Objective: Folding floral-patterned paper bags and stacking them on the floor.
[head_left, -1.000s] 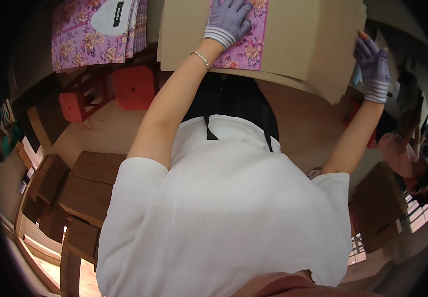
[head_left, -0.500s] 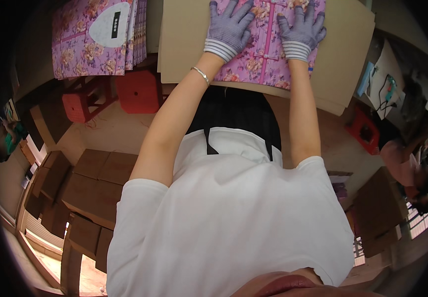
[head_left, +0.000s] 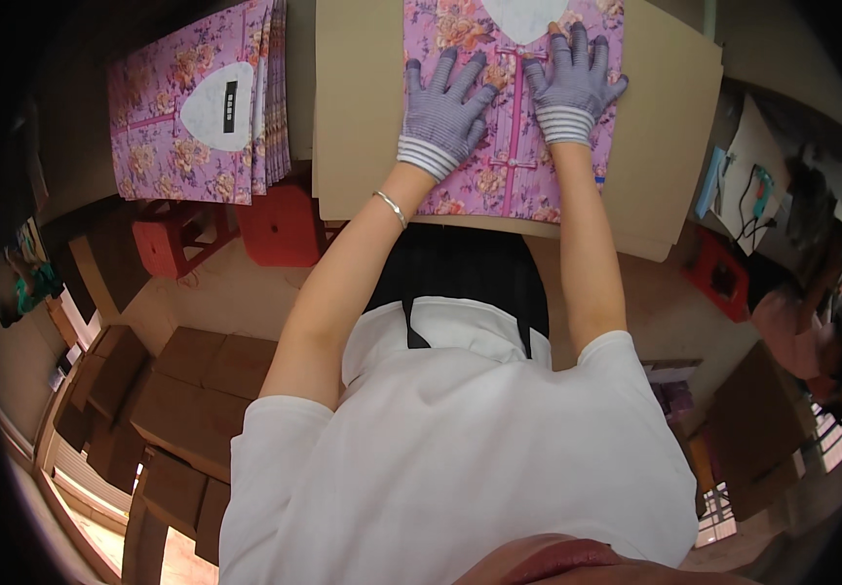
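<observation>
A flat purple flower-printed piece (head_left: 516, 127) lies before me, with a pink strip and knot shapes down its middle and a pale rounded patch at its far end. I cannot tell if it is a bag or a folder. My left hand (head_left: 445, 119), in a grey-purple knit glove, rests flat on its left half with fingers spread. On the right half lies my right hand (head_left: 573, 90), gloved alike, its fingers also apart and its thumb near the pink strip. Neither hand grips anything. Beneath the piece are large tan cardboard sheets (head_left: 358, 127).
To the left stands a stack of similar floral pieces (head_left: 182, 83). Red stools (head_left: 280, 229) sit below the table edge. Brown cartons (head_left: 192, 400) are piled at lower left, another carton (head_left: 752, 429) at right. A person (head_left: 801, 331) is at the far right, near a cluttered surface.
The whole scene sits lower in the picture, showing more of the floral piece's far end. My right hand has shifted slightly farther up the piece and leftward; both hands stay flat.
</observation>
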A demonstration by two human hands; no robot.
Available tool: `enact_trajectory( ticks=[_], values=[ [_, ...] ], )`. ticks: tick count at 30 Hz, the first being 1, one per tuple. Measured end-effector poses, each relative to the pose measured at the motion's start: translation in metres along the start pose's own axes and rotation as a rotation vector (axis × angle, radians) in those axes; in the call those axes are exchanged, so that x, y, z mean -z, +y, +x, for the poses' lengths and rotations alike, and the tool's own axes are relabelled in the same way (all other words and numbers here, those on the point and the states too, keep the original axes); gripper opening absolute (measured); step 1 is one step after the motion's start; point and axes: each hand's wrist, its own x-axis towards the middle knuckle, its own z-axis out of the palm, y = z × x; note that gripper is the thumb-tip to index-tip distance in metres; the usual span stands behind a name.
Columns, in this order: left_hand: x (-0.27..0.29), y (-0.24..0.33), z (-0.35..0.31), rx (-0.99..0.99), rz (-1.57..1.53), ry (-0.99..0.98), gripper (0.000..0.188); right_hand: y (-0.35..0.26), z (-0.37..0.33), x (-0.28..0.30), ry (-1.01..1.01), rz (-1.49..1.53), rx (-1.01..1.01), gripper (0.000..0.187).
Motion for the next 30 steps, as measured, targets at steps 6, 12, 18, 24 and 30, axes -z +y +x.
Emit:
enact_trajectory(
  ticks=[6,12,18,24,30],
  values=[
    [0.0024,0.0028,0.0019,0.030,-0.021,-0.016,0.047,0.0025,0.0015,0.0014,-0.080,-0.050,-0.024,0.054],
    [0.0008,0.0000,0.0017,0.015,-0.053,0.021,0.046,0.0015,0.0010,-0.0005,-0.052,-0.032,-0.022,0.054],
    [0.0014,-0.0006,0.0012,0.003,-0.079,0.016,0.044,0.0016,0.0011,-0.0010,-0.011,0.027,-0.011,0.055],
    [0.0013,0.0017,0.0024,0.000,-0.085,0.007,0.044,0.0012,0.0006,0.0028,-0.014,0.017,-0.020,0.055],
    [-0.0022,0.0057,0.0041,-0.162,-0.127,-0.045,0.049,-0.0004,0.0002,0.0012,-0.009,-0.007,-0.008,0.054]
  ],
)
